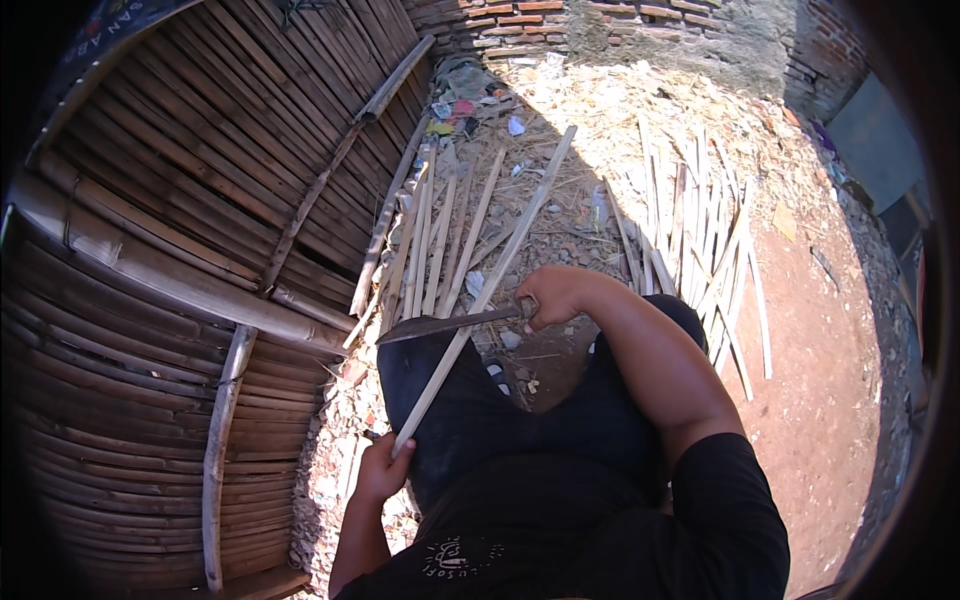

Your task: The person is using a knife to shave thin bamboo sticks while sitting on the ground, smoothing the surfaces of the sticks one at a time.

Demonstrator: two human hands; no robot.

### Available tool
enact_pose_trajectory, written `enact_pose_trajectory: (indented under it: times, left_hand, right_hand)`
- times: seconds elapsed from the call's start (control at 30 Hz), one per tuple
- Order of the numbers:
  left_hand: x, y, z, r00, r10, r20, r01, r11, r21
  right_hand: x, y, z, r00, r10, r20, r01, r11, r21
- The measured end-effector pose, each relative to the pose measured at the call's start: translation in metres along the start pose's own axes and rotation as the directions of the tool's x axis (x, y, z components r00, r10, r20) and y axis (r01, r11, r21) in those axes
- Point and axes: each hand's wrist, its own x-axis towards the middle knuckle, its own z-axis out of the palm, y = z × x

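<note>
Across left thigh (404, 383), pale strip (491, 285) gripped low by left hand (382, 470); right hand (556, 295) clasping knife (430, 327) crosswise

So the strip (517, 235) you've got there is long, skinny, pale and pretty much straight, in one piece as far as I can see. It runs on a slant, near end down by your left side, far end pointing away from you and a bit right. Your knife (418, 328) has a long dark blade, wider toward the tip. It sits crosswise to the strip, tip to your left, handle mostly hidden, blade crossing around mid-strip.
</note>
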Motion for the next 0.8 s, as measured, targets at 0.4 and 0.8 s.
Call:
enact_pose_trajectory:
  times: [0.4, 0.8]
  left_hand:
    - [0.003, -0.001, 0.004, 0.999, 0.017, -0.036, -0.017, 1.0, -0.001]
    - [0.002, -0.005, 0.004, 0.997, 0.063, -0.049, -0.061, 0.997, 0.052]
  right_hand:
    - [-0.014, 0.066, -0.015, 0.864, 0.347, -0.363, -0.231, 0.917, 0.326]
    - [0.002, 0.06, -0.001, 0.963, 0.094, -0.251, -0.09, 0.996, 0.026]
